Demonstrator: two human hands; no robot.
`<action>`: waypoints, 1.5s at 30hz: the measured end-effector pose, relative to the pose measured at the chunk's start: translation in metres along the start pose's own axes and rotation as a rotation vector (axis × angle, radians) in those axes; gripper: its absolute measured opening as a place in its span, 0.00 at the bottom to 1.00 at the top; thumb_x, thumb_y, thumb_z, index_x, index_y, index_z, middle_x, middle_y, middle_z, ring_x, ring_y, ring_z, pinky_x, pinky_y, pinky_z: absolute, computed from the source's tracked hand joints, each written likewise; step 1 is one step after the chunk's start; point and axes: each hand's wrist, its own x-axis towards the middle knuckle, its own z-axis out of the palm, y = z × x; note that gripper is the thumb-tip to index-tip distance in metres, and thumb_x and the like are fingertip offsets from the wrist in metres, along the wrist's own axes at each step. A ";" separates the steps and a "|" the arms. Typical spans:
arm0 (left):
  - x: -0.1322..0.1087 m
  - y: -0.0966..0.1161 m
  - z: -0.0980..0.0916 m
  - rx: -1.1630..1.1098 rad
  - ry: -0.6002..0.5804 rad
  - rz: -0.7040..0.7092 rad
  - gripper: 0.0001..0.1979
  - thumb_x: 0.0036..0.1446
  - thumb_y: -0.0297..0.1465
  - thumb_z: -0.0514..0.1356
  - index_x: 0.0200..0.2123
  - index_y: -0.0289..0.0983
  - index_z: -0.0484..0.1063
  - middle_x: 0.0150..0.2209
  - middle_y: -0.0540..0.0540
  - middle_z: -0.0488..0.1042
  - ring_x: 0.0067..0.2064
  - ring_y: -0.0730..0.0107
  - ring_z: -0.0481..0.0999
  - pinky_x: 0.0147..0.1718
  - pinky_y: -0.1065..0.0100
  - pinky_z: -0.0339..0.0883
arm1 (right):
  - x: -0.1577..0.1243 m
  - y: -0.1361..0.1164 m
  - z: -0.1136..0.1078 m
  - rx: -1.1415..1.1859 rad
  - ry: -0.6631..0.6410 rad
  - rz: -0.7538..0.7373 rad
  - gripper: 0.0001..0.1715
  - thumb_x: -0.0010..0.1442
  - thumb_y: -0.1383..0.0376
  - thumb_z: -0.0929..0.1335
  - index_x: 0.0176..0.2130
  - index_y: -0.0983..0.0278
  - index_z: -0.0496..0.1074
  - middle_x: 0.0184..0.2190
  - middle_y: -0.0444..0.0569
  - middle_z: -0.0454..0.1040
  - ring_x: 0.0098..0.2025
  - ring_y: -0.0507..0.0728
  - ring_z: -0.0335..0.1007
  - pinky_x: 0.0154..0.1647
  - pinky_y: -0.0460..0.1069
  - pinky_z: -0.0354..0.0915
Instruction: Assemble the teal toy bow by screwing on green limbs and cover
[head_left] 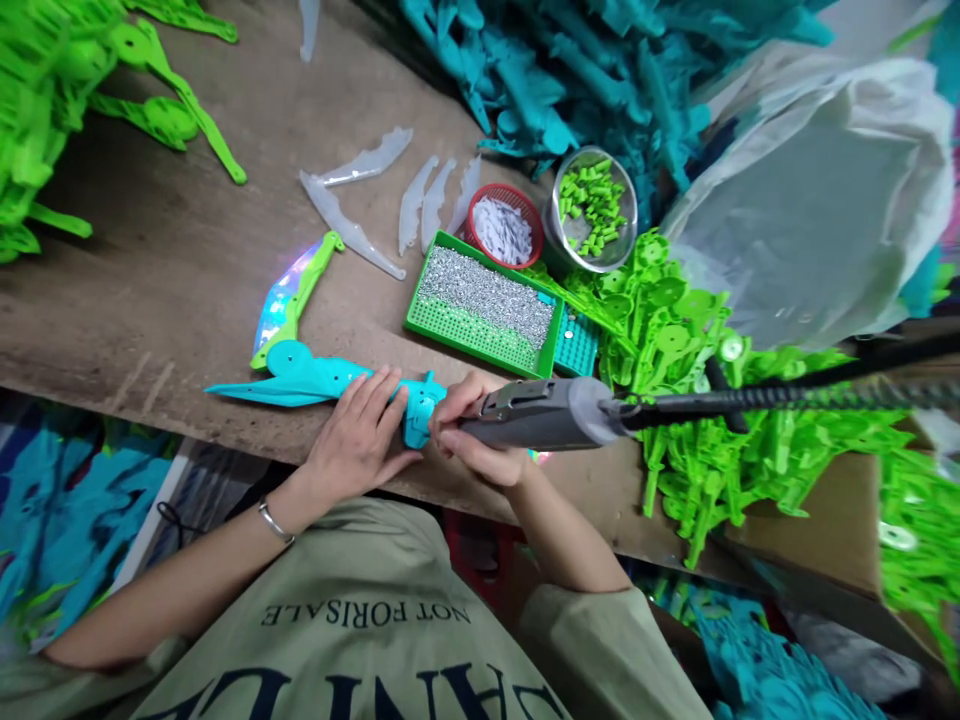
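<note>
A teal plastic toy piece [315, 375] with a long pointed end lies along the near edge of the table. My left hand [364, 425] rests over its middle, fingers across the top and thumb on the near side, holding it down. In my right hand [480, 430] is a grey electric screwdriver [540, 412], its cable running off to the right. The driver's tip is hidden behind my fingers, close to the toy's wide end. Touching the toy's round hub is a green arm with a shiny, lit-up blade [289, 300].
Beyond my hands stand a green tray [487, 345] of small screws, a red basket [517, 258] of white pieces and a metal bowl [631, 215] of green pieces. Clear plastic blades [352, 225] lie behind. Green parts [690, 370] and teal parts [555, 70] are heaped around.
</note>
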 end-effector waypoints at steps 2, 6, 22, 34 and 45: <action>0.001 0.001 -0.001 0.000 -0.011 0.000 0.40 0.63 0.44 0.62 0.69 0.27 0.54 0.65 0.22 0.66 0.68 0.39 0.64 0.66 0.39 0.58 | 0.019 -0.007 -0.008 0.053 -0.004 -0.134 0.10 0.60 0.59 0.72 0.40 0.57 0.69 0.20 0.36 0.68 0.19 0.51 0.66 0.23 0.48 0.66; 0.001 0.002 -0.004 -0.007 -0.002 0.003 0.40 0.63 0.41 0.64 0.69 0.26 0.54 0.65 0.22 0.65 0.70 0.38 0.62 0.66 0.38 0.60 | 0.066 0.002 -0.020 0.063 0.410 -0.420 0.12 0.59 0.59 0.72 0.41 0.54 0.66 0.19 0.34 0.65 0.18 0.50 0.64 0.24 0.48 0.66; -0.001 0.000 -0.001 -0.142 -0.022 0.221 0.25 0.65 0.26 0.61 0.63 0.30 0.65 0.60 0.34 0.75 0.67 0.54 0.69 0.64 0.51 0.70 | 0.108 0.054 -0.036 -0.106 0.634 -0.284 0.17 0.54 0.52 0.71 0.37 0.56 0.64 0.17 0.34 0.63 0.17 0.51 0.63 0.23 0.49 0.63; -0.002 0.005 0.007 -0.116 0.028 0.172 0.19 0.66 0.22 0.58 0.59 0.30 0.67 0.62 0.31 0.72 0.70 0.51 0.64 0.64 0.48 0.70 | 0.096 0.013 -0.013 -0.120 0.596 -0.279 0.19 0.54 0.46 0.69 0.36 0.56 0.66 0.17 0.35 0.57 0.17 0.51 0.60 0.24 0.52 0.64; -0.001 0.005 0.007 -0.108 0.032 0.154 0.14 0.67 0.22 0.55 0.53 0.31 0.72 0.55 0.34 0.76 0.61 0.53 0.75 0.61 0.50 0.73 | 0.056 0.021 0.053 0.112 0.260 -0.186 0.19 0.59 0.50 0.71 0.43 0.55 0.64 0.19 0.35 0.64 0.18 0.52 0.64 0.22 0.50 0.67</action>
